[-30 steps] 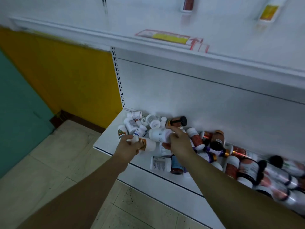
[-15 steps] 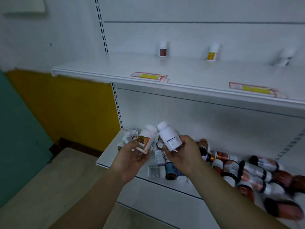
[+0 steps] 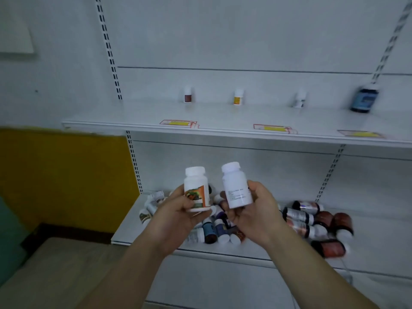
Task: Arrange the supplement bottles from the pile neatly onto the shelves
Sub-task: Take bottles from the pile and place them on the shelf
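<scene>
The left hand [image 3: 178,217] is gripping an orange-labelled white bottle [image 3: 196,190], fingers curled round its base. The right hand [image 3: 256,210] is clasping a plain white bottle [image 3: 236,186] the same way, both above the pile [image 3: 312,221] on the lower shelf [image 3: 127,230]. Placing two at once on the upper shelf [image 3: 133,117] is risking a slip, or toppling the small bottles [image 3: 238,97] along its back edge.
</scene>
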Demonstrator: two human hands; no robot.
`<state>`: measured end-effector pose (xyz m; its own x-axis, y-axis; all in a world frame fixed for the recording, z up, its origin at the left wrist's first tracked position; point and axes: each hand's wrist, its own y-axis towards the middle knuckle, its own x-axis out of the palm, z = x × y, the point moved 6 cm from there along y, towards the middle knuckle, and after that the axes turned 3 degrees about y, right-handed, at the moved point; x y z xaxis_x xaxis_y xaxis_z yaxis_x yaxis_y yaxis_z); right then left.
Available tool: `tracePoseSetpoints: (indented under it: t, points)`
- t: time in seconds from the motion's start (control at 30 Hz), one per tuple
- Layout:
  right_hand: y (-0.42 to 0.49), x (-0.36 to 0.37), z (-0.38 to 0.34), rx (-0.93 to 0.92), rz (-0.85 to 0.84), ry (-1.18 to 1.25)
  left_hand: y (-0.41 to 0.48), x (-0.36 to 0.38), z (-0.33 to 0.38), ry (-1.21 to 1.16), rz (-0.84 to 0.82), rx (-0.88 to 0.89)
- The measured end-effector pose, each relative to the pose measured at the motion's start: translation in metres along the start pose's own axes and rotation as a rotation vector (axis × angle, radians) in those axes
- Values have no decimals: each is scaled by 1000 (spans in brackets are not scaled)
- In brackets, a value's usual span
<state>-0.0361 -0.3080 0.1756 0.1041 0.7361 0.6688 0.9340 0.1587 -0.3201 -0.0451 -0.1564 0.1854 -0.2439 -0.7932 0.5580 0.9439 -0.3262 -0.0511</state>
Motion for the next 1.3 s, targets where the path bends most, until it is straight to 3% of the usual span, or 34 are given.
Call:
tracePoseSetpoints:
  t: [0.23, 0.47, 0.77, 0.9, 1.3]
  points:
    - [-64, -39, -91, -275, 8, -120, 12, 109, -10, 75, -206, 25]
    - [-188, -169, -244, -625, 237, -296, 51, 315, -86, 181, -376, 52]
    - [-379, -373, -386, -843, 697, -538, 61, 589, -248, 230, -703, -107]
    - [-426, -430, -425, -892, 893, -569, 75, 662, -294, 229, -754, -159]
    - [-438, -577, -608, -983, 1124, -589, 190, 858, -408, 267, -879, -133]
